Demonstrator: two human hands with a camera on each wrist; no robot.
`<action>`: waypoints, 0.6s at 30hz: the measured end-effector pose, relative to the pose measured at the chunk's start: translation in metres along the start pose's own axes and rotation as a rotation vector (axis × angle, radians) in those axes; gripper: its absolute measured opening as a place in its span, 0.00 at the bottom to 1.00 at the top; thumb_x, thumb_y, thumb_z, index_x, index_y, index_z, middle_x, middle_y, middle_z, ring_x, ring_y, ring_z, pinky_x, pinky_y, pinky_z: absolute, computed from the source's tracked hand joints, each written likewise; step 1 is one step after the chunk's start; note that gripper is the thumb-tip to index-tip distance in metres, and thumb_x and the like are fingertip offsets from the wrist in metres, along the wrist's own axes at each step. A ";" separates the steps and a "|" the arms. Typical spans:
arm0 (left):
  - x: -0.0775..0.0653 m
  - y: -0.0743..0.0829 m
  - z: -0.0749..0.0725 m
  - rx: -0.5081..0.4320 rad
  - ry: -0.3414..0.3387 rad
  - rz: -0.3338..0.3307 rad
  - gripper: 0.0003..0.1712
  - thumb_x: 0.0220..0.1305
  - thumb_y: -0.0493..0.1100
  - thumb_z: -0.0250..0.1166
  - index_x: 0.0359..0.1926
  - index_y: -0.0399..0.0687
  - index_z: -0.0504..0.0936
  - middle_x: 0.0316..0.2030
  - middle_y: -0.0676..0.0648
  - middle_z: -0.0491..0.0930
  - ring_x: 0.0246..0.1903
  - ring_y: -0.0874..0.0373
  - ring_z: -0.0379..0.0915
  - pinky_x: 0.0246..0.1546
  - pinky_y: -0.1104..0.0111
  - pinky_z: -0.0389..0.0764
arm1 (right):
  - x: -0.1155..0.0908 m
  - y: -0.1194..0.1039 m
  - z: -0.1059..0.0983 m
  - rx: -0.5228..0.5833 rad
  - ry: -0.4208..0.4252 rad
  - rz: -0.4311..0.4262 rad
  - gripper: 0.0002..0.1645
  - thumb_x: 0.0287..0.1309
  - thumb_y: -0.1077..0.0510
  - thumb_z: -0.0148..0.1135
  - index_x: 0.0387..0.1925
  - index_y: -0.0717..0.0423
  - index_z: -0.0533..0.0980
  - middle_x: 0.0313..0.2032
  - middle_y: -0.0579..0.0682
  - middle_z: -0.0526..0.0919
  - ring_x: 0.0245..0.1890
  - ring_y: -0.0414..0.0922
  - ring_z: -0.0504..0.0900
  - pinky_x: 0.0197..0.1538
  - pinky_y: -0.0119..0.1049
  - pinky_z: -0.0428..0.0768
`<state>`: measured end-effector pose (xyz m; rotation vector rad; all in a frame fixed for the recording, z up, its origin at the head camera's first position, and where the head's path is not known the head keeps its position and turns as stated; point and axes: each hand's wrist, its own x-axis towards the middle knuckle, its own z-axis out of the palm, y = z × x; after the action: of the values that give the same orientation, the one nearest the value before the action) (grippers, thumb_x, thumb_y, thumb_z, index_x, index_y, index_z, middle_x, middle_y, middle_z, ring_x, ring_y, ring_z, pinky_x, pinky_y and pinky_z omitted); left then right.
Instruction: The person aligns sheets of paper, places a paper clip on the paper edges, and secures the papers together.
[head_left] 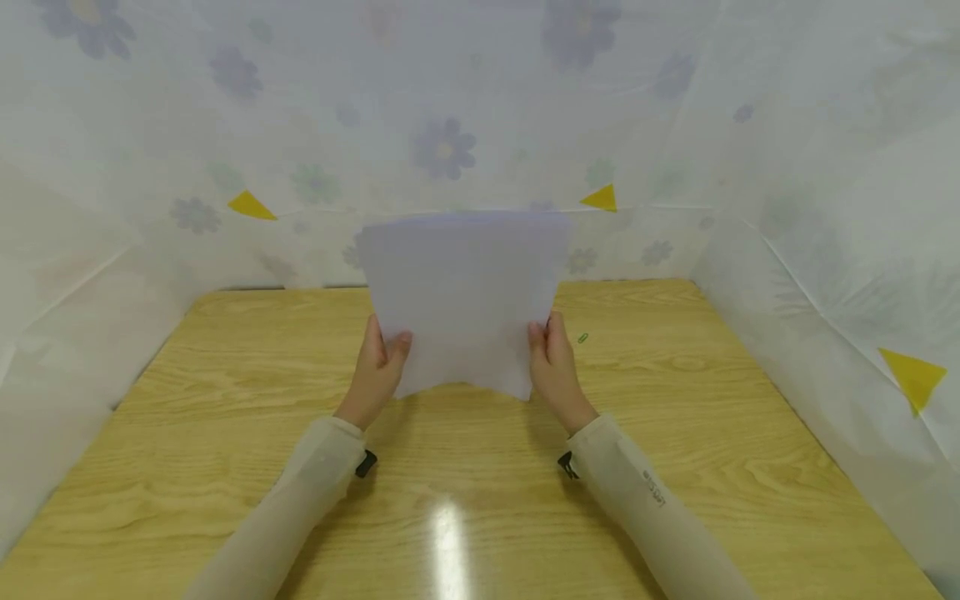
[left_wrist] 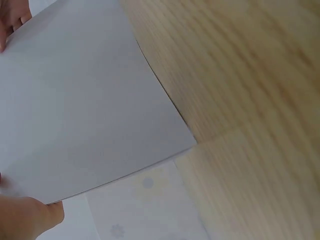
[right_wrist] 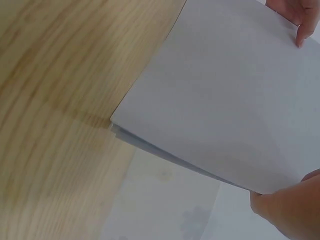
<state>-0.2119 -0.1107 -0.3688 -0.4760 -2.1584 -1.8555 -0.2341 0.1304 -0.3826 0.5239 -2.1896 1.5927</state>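
Observation:
A stack of white paper sheets point(head_left: 465, 292) is held up above the table, its lower edge bowed. My left hand point(head_left: 377, 371) grips the stack's left edge, thumb on the near face and fingers behind. On the opposite edge, my right hand point(head_left: 556, 367) pinches the sheets in the same way. In the right wrist view the edges of the paper stack point(right_wrist: 215, 100) are slightly uneven at one corner. The left wrist view shows the paper's corner point(left_wrist: 165, 130) close to the wood surface. A small green paper clip point(head_left: 582, 338) lies on the table, right of the right hand.
The wooden table point(head_left: 450, 467) has a light glare near its front. White flower-patterned sheeting point(head_left: 480, 100) surrounds it at the back and sides. Yellow triangles point(head_left: 252, 205) are stuck on the sheeting, including one yellow triangle point(head_left: 913, 377) at the right.

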 end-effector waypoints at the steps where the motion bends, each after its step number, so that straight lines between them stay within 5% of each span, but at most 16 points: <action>1: 0.000 0.000 0.000 -0.002 0.000 -0.001 0.21 0.66 0.34 0.45 0.58 0.37 0.53 0.53 0.37 0.61 0.55 0.47 0.57 0.55 0.53 0.57 | 0.000 0.000 0.000 -0.004 0.000 -0.007 0.14 0.66 0.59 0.36 0.48 0.64 0.60 0.42 0.59 0.68 0.41 0.48 0.70 0.39 0.40 0.69; 11: 0.007 -0.023 -0.008 0.061 0.016 0.088 0.23 0.67 0.43 0.46 0.60 0.43 0.53 0.54 0.42 0.62 0.55 0.51 0.59 0.55 0.53 0.58 | 0.004 -0.006 0.002 -0.030 0.018 -0.053 0.12 0.66 0.59 0.36 0.46 0.63 0.60 0.38 0.58 0.68 0.37 0.47 0.68 0.37 0.38 0.67; 18: 0.005 -0.018 -0.010 0.049 0.015 0.089 0.24 0.67 0.40 0.46 0.62 0.42 0.52 0.56 0.40 0.61 0.57 0.49 0.56 0.57 0.52 0.56 | 0.003 -0.007 0.003 -0.025 0.017 -0.052 0.12 0.66 0.60 0.36 0.46 0.63 0.61 0.38 0.58 0.68 0.37 0.48 0.70 0.37 0.39 0.69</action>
<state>-0.2241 -0.1220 -0.3811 -0.5370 -2.1314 -1.7502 -0.2330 0.1248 -0.3761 0.5537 -2.1632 1.5352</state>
